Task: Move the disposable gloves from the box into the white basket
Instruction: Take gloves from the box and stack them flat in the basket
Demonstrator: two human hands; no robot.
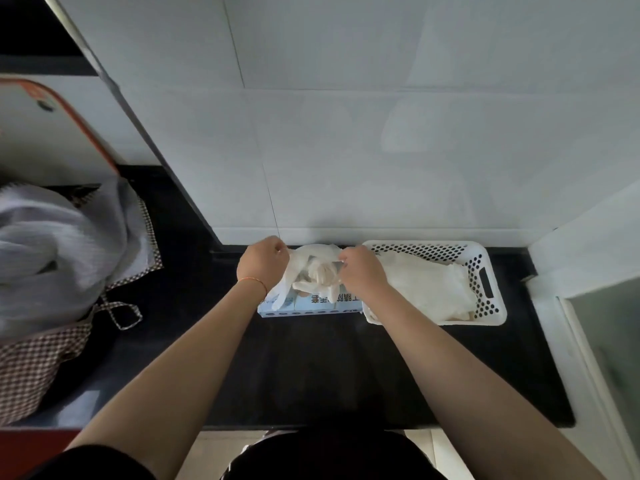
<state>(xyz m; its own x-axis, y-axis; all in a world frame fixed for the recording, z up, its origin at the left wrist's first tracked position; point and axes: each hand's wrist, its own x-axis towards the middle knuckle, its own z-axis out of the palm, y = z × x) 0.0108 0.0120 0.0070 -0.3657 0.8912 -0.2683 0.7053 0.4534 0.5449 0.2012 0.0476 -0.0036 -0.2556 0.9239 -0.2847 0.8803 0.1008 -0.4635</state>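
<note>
1. The left hand (264, 263) and the right hand (360, 271) each pinch one upper corner of a bunch of disposable gloves (313, 271), fingers curled tight on the thin film. The bunch hangs between them just above the box (310, 304), with its lower fingers trailing down to the box's opening. The film looks slippery, so a loose pinch on either side could let that corner drop onto the black table (311, 368).

2. Part of the bunch appears to reach into the box (how much is inside I cannot tell). A fast pull could drag out extra gloves, or tip the light box, since nothing holds it down.

3. The white basket (485, 278) stands just beside the box on the right, touching or nearly so, and already carries a layer of gloves. The right forearm crosses over its near-left corner, so a sideways swing could knock the rim and shove the basket.

4. If the hands pull apart too hard, the film may stretch or tear.

5. Dangling glove fingers could catch on the basket's perforated wall and hang outside it.
</note>
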